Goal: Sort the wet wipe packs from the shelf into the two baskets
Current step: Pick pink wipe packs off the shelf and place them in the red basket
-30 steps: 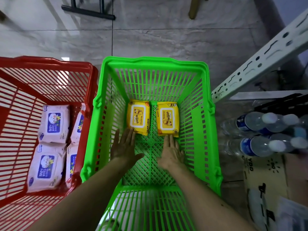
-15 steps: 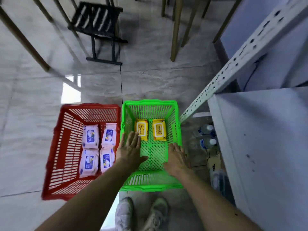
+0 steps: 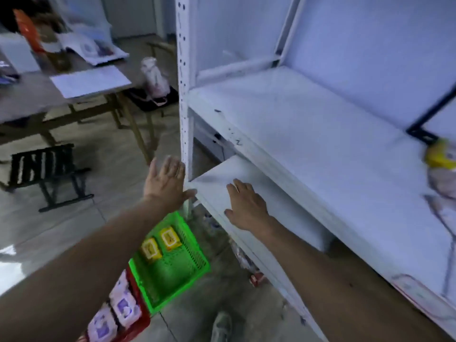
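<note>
At shelf (image 3: 308, 134) now, up from green basket (image 3: 172, 275): left hand (image 3: 166, 183) and right hand (image 3: 246, 206) spread flat, holding nothing. Yellow packs (image 3: 160, 243) delivered; next pick pending.

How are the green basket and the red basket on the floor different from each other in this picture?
The green basket holds two yellow packs, while the red basket holds white packs with purple labels. The green basket shows almost whole; the red basket is largely hidden behind the left arm and cut off by the frame. The green basket lies closer to the shelf than the red basket. Both stand side by side on the floor.
</note>
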The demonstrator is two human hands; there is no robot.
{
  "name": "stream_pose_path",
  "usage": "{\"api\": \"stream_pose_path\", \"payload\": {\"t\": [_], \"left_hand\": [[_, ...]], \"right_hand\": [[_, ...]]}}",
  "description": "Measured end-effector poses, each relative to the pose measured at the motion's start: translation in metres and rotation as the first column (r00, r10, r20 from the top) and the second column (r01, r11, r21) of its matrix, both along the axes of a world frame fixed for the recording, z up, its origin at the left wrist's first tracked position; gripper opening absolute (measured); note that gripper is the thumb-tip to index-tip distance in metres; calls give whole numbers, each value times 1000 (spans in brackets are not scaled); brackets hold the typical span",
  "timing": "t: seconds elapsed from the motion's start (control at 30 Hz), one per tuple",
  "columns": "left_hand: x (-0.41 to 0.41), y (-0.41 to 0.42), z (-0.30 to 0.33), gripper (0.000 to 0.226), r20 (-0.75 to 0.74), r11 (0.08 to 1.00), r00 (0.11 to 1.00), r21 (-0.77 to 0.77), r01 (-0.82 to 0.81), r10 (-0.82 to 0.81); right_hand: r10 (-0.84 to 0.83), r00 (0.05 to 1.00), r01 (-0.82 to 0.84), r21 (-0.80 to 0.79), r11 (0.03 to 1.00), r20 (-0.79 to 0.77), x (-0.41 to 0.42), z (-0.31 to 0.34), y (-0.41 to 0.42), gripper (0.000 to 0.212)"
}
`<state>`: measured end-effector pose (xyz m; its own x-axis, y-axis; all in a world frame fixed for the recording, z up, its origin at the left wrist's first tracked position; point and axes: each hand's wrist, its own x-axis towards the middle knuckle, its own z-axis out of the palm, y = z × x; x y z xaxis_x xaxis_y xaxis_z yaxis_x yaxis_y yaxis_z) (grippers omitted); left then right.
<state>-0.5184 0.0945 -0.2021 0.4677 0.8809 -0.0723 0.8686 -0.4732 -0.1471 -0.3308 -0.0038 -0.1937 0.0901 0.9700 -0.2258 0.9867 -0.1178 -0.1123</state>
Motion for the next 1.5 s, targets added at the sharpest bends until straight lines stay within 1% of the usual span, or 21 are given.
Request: {"api": "stream_pose_path", "payload": {"t": [0.1,0.17,0.27,0.33,0.47,0.57,0.67,0.77,0.83,1.0,1.13,1.2,1.27,1.33,1.4,1.47,1.5], "left_hand": [[54,-12,67,88,81,992,990,66,111,-116],[92,-27,101,87,117,977,972,88,193,-203],[157,-56,138,86,143,937,928,121,328,-343],[201,-77,154,84,156,905,893,132,405,-422],[295,-129,166,83,211,849,823,91,521,-528],[364,-166,159,82,238,812,788,8,583,-568],[417,-187,148,79,248,785,771,-58,616,-587],[459,-194,142,76,276,746,748,-135,652,-604],[480,-194,140,75,291,695,708,-164,700,-644],[535,-185,139,71,205,593,634,-230,772,-746],[567,-180,134,68,171,507,551,-243,827,-816],[576,-174,131,69,164,508,556,-261,821,-815],[581,-169,133,71,131,511,558,-275,815,-820],[584,-166,139,67,75,498,531,-259,828,-844],[585,-167,141,53,78,492,520,-233,839,-850],[582,-168,142,40,128,494,526,-217,842,-841],[580,-167,142,35,170,505,543,-220,835,-823]], "right_hand": [[-111,994,107,116,987,25,42,64,-48,66],[-174,985,172,180,969,-3,68,96,-77,60],[-287,957,288,279,916,-45,111,136,-122,57],[-356,934,351,301,886,-41,141,155,-152,57],[-514,858,486,289,825,26,216,173,-214,53],[-605,794,579,225,783,61,273,172,-254,53],[-644,763,633,142,761,49,311,164,-275,56],[-627,777,623,66,779,66,332,149,-282,57],[-608,792,606,48,794,51,339,139,-284,62],[-539,839,539,14,842,76,350,126,-283,83],[-495,866,494,38,869,73,357,125,-285,76],[-466,884,465,38,885,29,363,126,-288,70],[-432,898,434,4,901,-81,370,130,-291,68],[-393,903,394,-28,919,-177,374,133,-294,70],[-363,904,362,-48,931,-224,375,134,-294,72],[-356,900,356,-47,933,-252,374,132,-294,74],[-357,898,361,-35,932,-258,372,131,-294,74]]}}
